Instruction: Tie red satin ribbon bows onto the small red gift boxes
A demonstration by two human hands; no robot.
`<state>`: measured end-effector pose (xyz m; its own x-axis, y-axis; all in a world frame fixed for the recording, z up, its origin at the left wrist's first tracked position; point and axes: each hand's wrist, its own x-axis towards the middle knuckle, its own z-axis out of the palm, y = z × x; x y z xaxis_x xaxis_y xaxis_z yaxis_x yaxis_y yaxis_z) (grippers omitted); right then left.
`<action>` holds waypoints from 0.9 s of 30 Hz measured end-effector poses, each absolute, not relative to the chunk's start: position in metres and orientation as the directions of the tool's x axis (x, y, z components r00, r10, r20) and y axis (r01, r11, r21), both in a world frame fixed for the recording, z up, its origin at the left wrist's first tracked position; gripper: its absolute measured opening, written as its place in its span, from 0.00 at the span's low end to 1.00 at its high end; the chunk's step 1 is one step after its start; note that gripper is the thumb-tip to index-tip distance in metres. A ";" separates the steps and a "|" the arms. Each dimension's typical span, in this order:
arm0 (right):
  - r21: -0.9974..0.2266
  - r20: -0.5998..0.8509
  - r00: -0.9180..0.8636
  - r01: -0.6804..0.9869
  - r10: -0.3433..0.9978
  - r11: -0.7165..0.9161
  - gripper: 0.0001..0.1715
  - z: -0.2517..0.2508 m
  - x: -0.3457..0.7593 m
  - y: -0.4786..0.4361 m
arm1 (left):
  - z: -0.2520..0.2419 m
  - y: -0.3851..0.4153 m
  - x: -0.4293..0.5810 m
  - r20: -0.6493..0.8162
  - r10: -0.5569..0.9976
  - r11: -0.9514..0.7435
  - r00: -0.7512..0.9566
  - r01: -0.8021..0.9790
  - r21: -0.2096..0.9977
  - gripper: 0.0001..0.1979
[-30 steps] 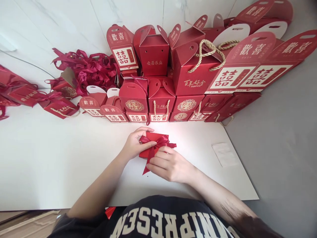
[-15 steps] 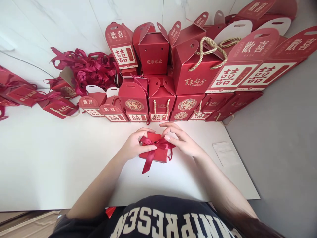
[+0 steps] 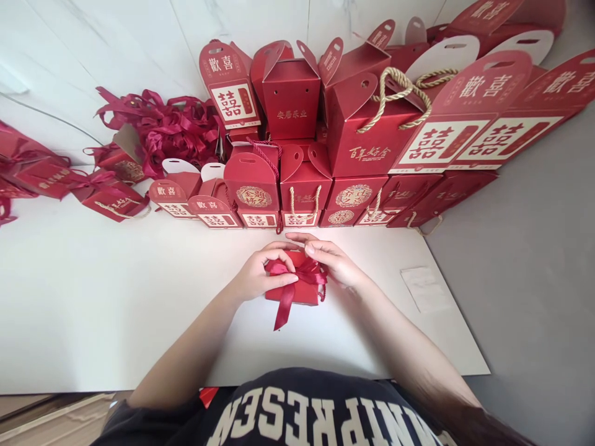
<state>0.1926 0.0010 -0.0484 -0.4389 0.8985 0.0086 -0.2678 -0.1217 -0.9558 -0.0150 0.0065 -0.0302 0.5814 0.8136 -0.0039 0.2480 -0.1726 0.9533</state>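
A small red gift box (image 3: 300, 294) sits on the white table in front of me, with a dark red satin ribbon (image 3: 284, 308) tied in a bow across its top. One ribbon tail hangs over the near side. My left hand (image 3: 264, 272) is closed at the box's left, thumb and index finger pinching the bow near its knot. At the far right corner, my right hand (image 3: 338, 263) reaches over the box with fingers stretched out and thumb above the bow. Its contact with the box is partly hidden. A twisted red cord (image 3: 322, 292) shows at the box's right side.
Stacked red gift boxes (image 3: 297, 93), several with rope handles, line the table's back. A heap of ribbons (image 3: 176, 133) lies at back left, beside bow-tied boxes (image 3: 110, 195). A folded white paper (image 3: 424, 289) rests on the white table (image 3: 116, 297) at right.
My left index finger has come down to the bow, beside the thumb. My right hand has shifted left over the box's far edge. The box and ribbon tail sit slightly farther right.
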 end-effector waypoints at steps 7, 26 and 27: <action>-0.951 0.029 -0.429 -0.290 0.903 -0.107 0.16 -0.048 0.193 0.004 | -0.030 0.002 -0.010 0.008 0.860 -0.188 0.510 0.303 0.934 0.05; -0.957 0.017 -0.272 -0.282 0.962 -0.063 0.19 -0.063 0.196 0.013 | -0.022 0.009 -0.031 -0.143 0.796 -0.033 0.589 0.278 0.960 0.11; -0.948 0.006 -0.252 -0.309 0.968 -0.075 0.18 -0.064 0.199 0.013 | -0.022 0.011 -0.036 -0.138 0.796 -0.025 0.589 0.260 0.965 0.11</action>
